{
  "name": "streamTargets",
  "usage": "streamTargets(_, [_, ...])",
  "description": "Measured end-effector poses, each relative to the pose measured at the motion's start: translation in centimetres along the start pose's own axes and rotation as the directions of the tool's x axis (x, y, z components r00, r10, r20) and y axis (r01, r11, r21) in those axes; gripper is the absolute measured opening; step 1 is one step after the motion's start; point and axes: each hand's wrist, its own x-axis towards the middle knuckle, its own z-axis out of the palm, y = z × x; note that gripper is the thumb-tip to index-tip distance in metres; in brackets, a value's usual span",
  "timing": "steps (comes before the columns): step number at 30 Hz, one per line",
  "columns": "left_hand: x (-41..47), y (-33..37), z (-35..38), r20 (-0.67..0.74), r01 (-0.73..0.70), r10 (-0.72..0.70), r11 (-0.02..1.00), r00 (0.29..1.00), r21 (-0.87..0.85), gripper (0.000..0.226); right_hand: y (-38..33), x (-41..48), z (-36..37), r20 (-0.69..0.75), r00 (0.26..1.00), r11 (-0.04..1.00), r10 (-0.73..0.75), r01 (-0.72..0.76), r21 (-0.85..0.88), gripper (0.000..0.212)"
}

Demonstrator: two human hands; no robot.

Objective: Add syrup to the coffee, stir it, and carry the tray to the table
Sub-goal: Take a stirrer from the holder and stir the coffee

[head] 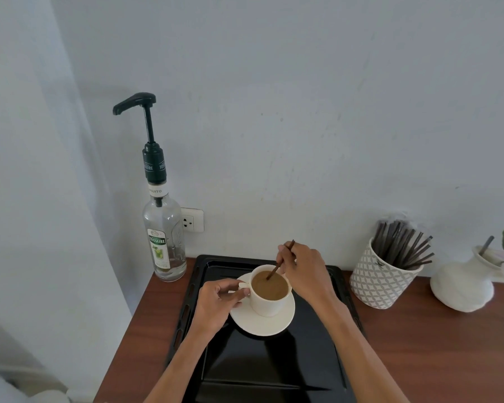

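Observation:
A white cup of milky coffee (269, 289) stands on a white saucer (262, 322) in the far half of a black tray (271, 370). My left hand (217, 302) pinches the cup's handle at its left side. My right hand (304, 270) holds a thin dark stir stick (280, 261) whose lower end dips into the coffee. A clear syrup bottle (163, 237) with a dark green pump stands upright against the wall, left of the tray.
The tray lies on a brown wooden counter (437, 353). A patterned white pot (384, 279) holding several dark stir sticks stands right of the tray. Beside it is a white vase (463, 285) with flowers. A wall socket (192, 220) sits behind the bottle.

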Motion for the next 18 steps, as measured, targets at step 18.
streamTargets(18, [0.1, -0.3, 0.0, -0.023, 0.008, -0.007, 1.0, 1.0, 0.019, 0.02, 1.7, -0.8, -0.9, -0.072, 0.997, 0.995, 0.004, -0.011, -0.097, 0.04])
